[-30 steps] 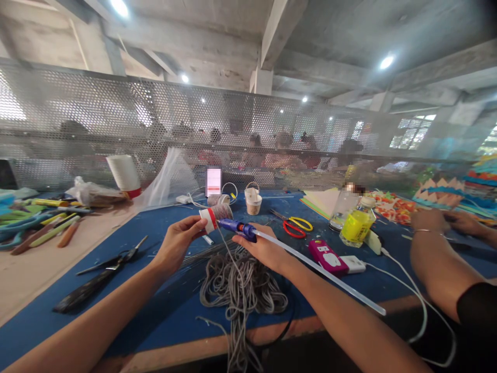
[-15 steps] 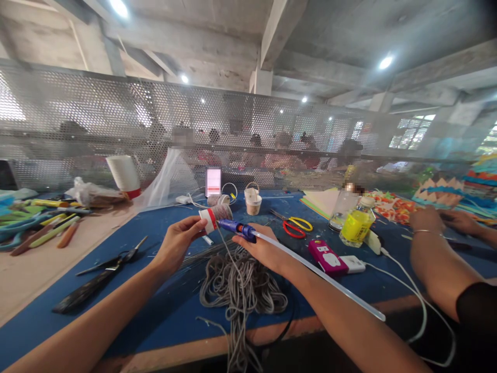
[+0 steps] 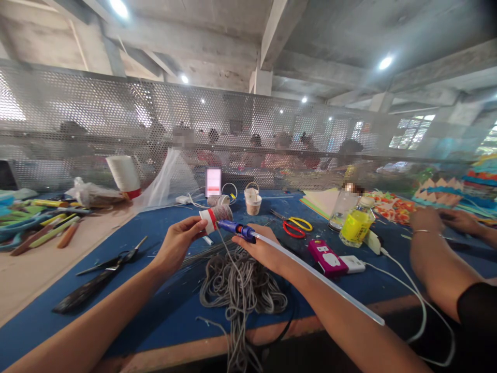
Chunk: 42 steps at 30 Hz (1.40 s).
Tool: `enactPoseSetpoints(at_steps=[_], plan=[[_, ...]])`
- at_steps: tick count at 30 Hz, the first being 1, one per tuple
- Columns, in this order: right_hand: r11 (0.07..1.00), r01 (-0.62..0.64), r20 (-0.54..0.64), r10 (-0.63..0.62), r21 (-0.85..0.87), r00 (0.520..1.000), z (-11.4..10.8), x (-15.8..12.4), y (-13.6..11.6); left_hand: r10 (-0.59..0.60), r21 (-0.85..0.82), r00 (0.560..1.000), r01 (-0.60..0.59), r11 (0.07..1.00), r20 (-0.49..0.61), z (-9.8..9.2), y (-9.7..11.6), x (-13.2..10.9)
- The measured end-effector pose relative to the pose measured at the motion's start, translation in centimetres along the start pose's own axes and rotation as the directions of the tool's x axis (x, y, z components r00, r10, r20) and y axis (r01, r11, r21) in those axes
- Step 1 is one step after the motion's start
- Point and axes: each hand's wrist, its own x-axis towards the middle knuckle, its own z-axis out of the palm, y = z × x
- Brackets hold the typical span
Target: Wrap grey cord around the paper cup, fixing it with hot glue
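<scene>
My left hand [image 3: 176, 241] pinches a small paper cup [image 3: 210, 220], white with a red band, tipped on its side. Grey cord [image 3: 223, 212] is wrapped round the cup's far part. In my right hand [image 3: 262, 248] is a blue glue gun [image 3: 235, 228], its nozzle at the cup beside the cord. A long clear glue stick [image 3: 318, 277] runs out of the gun's back, over my right forearm. One strand drops from the cup to a loose heap of grey cord [image 3: 243, 282] that hangs over the table's front edge.
Black-handled scissors [image 3: 103, 274] lie left; red-and-yellow scissors [image 3: 297, 226] lie right of a small cord-wrapped basket [image 3: 253, 201]. A magenta power bank [image 3: 328, 257], a yellow-labelled bottle [image 3: 356, 225] and a co-worker's arm [image 3: 430, 259] are at right. Stacked cups [image 3: 123, 175] stand back left.
Almost nothing differs. The glue stick's rear end has dipped very slightly; both hands keep the cup and glue gun in the same place.
</scene>
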Motion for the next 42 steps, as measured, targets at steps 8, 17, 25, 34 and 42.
enactPoseSetpoints(at_steps=[8, 17, 25, 34, 42], plan=[[1.000, 0.003, -0.008, -0.002, 0.004, 1.000, -0.09, 0.04, -0.21, 0.003, 0.007, 1.000, -0.003, 1.000, 0.000, 0.02, -0.04, 0.00], [1.000, -0.002, -0.013, 0.003, 0.014, 1.000, -0.13, 0.05, -0.36, 0.007, 0.016, 1.000, -0.007, 1.000, -0.001, 0.19, 0.14, 0.00], [1.000, -0.003, -0.023, 0.003, 0.023, 1.000, -0.04, 0.01, -0.29, -0.005, -0.002, 1.000, 0.005, 1.000, 0.004, 0.20, 0.10, -0.07], [0.999, -0.022, -0.034, 0.023, 0.024, 0.999, -0.19, 0.04, -0.37, 0.000, 0.011, 1.000, -0.001, 1.000, 0.020, 0.20, 0.14, -0.08], [0.999, -0.025, -0.028, 0.026, 0.023, 0.999, -0.10, 0.04, -0.16, 0.010, 0.037, 1.000, -0.011, 0.999, 0.027, 0.23, 0.07, -0.12]])
